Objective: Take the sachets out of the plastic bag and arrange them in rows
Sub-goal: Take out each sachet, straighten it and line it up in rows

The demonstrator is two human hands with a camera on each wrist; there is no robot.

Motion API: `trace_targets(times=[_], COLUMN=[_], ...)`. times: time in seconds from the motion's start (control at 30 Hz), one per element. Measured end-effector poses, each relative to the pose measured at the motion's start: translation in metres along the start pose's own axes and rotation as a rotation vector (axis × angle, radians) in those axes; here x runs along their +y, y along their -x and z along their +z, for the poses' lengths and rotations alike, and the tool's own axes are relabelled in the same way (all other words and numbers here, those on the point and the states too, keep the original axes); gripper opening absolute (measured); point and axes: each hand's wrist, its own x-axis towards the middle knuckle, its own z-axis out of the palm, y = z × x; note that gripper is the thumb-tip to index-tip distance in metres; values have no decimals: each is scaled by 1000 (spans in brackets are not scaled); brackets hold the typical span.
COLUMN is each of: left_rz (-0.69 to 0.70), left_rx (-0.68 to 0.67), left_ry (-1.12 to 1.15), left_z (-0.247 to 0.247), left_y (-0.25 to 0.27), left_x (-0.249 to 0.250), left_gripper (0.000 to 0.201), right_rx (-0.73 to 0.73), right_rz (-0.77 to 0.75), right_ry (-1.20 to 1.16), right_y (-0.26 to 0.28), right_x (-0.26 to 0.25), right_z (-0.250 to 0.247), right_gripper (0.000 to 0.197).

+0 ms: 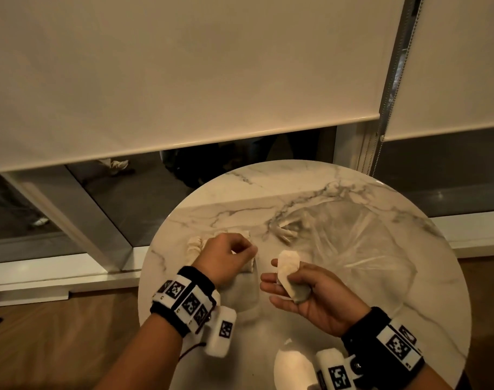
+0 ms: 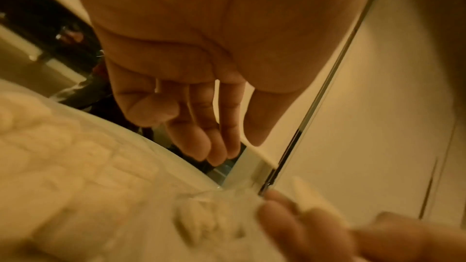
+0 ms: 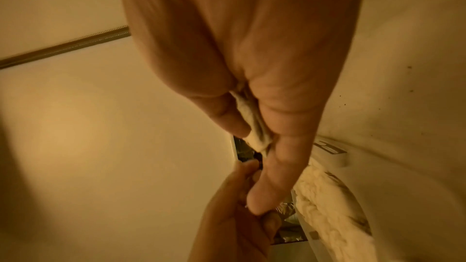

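The right hand [image 1: 310, 296] pinches a few white sachets [image 1: 289, 273] with its thumb near the plastic bag [image 1: 352, 243], the left hand [image 1: 226, 254] hangs loosely curled and holds nothing, and it should lay each sachet flat beside the row [image 1: 195, 244].

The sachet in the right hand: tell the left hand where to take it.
Pinch the sachet by its free upper end, which sticks out past the right hand. The left hand is best brought in from the left; the lower end is covered by the right hand's grip.
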Motion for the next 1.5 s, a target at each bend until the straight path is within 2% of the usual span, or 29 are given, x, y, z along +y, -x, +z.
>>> trace_targets(times=[0.1, 0.2, 0.47, 0.6, 0.67, 0.73, 0.8, 0.9, 0.97, 1.17, 1.5], left_rz=[41, 36, 73, 13, -25, -80, -157, -222, -272, -372, -378], left_rx=[-103, -140, -55, 13, 121, 164, 87, -149, -224, -209, -193], left_ry=[178, 266, 270, 317, 195, 2, -63, -61, -121, -325, -460], left_z=[12, 23, 15, -3, -14, -23, -28, -25, -20, -13, -12], left_y=[17, 30, 35, 29, 20, 12, 5, -4, -11, -30, -43], left_x=[9, 12, 2, -6, -16, -26, -34, -41, -48, -70, -73], left_gripper=[16, 14, 5, 4, 4, 4, 4, 3, 7, 11, 13], right_rx=[-39, -91, -71, -1, 46, 95, 128, 144, 142, 149, 169], right_rz=[31, 46, 33, -6, -33, -53, -65, -72, -72, -63, -86], right_ry=[95, 152, 285, 345, 386, 422, 441, 437, 438, 450, 349], right_y=[5, 8, 3, -1, -2, -3, -4, -4, -4, -4, -4], right_x=[4, 6, 12, 13, 13, 12, 11, 10, 10, 9, 6], right_z=[7, 12, 10, 5, 1, -3, -6, -8, -9, -11, -13], right_gripper=[35, 31, 28, 28, 29, 29, 27, 26, 27, 25, 24])
